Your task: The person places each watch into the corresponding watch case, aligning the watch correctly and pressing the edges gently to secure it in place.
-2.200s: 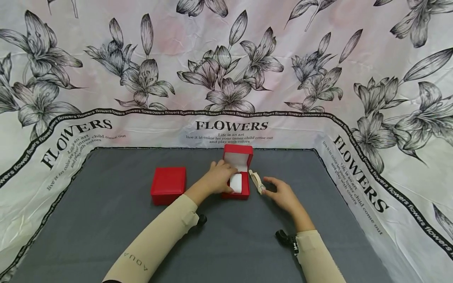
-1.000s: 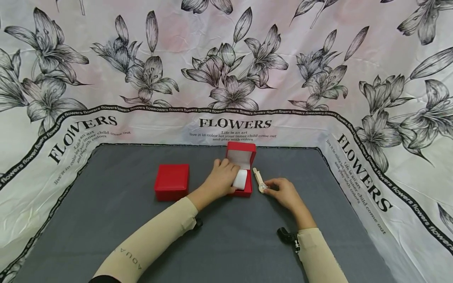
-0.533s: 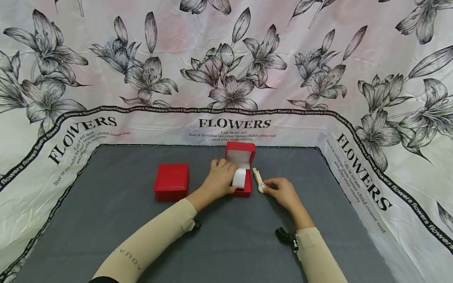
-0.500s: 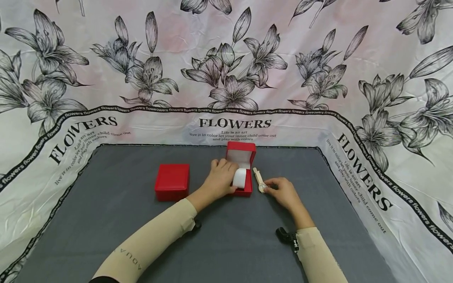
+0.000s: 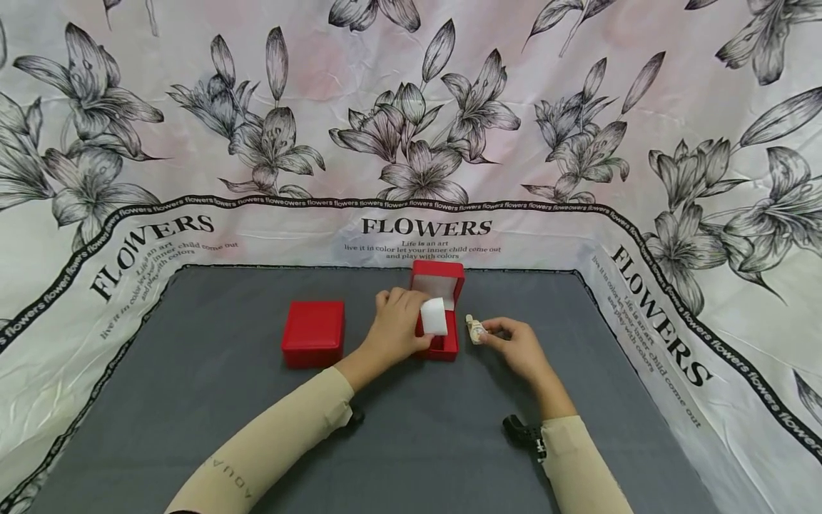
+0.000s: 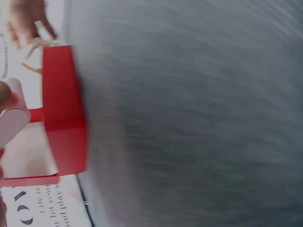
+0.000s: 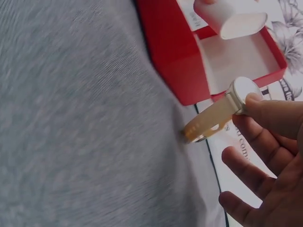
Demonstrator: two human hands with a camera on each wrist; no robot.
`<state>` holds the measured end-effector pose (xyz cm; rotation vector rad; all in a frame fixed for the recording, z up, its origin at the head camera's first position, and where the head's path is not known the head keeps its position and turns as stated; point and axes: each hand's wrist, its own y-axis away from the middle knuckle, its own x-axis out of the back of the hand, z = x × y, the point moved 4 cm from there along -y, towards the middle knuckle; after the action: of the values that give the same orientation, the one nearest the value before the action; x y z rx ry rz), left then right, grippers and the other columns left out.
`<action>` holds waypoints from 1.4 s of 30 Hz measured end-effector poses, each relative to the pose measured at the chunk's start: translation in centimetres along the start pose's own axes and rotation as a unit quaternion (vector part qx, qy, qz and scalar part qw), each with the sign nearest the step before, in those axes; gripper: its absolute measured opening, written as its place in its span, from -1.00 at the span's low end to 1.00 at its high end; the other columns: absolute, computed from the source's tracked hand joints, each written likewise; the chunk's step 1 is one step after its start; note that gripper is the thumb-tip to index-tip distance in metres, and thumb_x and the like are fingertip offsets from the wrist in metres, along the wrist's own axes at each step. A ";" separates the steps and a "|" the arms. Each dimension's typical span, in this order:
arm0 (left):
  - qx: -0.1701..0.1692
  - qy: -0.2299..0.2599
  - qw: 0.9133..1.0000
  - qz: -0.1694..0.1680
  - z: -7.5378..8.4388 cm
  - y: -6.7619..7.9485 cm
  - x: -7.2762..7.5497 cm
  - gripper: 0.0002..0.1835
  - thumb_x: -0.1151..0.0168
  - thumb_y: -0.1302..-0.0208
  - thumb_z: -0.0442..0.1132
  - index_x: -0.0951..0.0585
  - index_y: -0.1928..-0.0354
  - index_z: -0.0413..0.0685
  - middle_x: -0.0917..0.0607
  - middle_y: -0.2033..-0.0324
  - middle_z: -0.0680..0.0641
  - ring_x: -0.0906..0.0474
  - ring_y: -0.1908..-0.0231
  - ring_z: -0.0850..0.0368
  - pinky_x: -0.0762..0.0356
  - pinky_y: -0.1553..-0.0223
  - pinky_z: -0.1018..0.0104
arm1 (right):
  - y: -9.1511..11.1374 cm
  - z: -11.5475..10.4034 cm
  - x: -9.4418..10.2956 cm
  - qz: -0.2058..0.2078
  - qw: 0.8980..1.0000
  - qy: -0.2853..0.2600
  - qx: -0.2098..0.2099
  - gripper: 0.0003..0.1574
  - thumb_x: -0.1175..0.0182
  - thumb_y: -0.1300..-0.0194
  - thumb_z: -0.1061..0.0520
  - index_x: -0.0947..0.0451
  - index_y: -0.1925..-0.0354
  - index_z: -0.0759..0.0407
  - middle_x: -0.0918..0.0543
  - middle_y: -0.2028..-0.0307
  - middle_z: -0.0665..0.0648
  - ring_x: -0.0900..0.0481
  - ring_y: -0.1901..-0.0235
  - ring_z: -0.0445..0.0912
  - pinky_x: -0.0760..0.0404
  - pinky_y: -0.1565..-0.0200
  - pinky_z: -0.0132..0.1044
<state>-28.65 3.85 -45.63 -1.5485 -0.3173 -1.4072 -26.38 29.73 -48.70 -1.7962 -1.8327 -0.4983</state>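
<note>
My left hand [image 5: 399, 325] pinches a white watch pillow [image 5: 434, 316], raised and tilted over an open red box [image 5: 452, 346] with a pale lid lining. In the right wrist view the pillow [image 7: 236, 19] shows its flat white end above the box. To the right of the box, my right hand [image 5: 516, 346] holds a wristwatch [image 5: 475, 330] with a cream strap. Thumb and index finger pinch the watch [image 7: 215, 116] by its case, while the other fingers are spread. Its strap hangs down toward the cloth.
A second red box [image 5: 313, 334], lid down, stands on the grey cloth [image 5: 424, 442] left of my left hand. Behind the cloth's printed border rises a flower-patterned backdrop [image 5: 411, 128]. Small black wrist cameras [image 5: 523, 432] are on both forearms.
My left hand has lifted the white pillow up out of the red box. My right hand, earlier at the watch lying on the cloth, has raised it and turned it.
</note>
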 end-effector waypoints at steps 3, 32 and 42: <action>0.030 0.037 0.999 -0.009 -0.5 -0.2 1.1 -0.26 -0.54 -0.04 0.09 -0.49 -0.25 0.02 -0.63 -0.12 0.01 -0.41 -0.08 0.07 -0.21 -0.13 -0.06 | 0.1 -0.8 0.1 0.001 1.000 -0.016 0.000 -0.66 -0.41 -0.34 0.03 -0.73 -0.03 0.13 -0.76 0.15 0.13 -0.61 0.00 0.02 -0.52 -0.03 -0.12; 0.033 0.093 0.992 -0.075 -1.4 8.1 7.1 -0.18 -0.62 0.07 0.05 -0.53 -0.29 0.04 -0.67 -0.15 0.06 -0.40 -0.07 0.16 -0.16 -0.24 -0.14 | 2.9 -9.5 -3.3 -0.099 0.980 -0.168 0.040 -0.61 -0.32 -0.40 0.12 -0.65 -0.16 0.15 -0.69 0.02 0.15 -0.61 0.10 0.00 -0.66 0.03 -0.17; -0.012 0.064 0.996 -0.058 -0.5 8.7 7.1 -0.22 -0.57 0.00 0.06 -0.55 -0.30 0.00 -0.67 -0.16 0.05 -0.42 -0.08 0.12 -0.16 -0.22 -0.14 | 3.8 -10.9 -5.1 -0.145 0.966 -0.200 0.079 -0.66 -0.29 -0.42 0.18 -0.67 -0.13 0.17 -0.71 0.02 0.20 -0.61 0.08 0.00 -0.68 0.04 -0.21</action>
<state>-20.46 -3.54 -43.70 -1.4712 -0.3169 -1.5994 -21.48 19.36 -43.44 -1.6129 -2.3554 -0.0860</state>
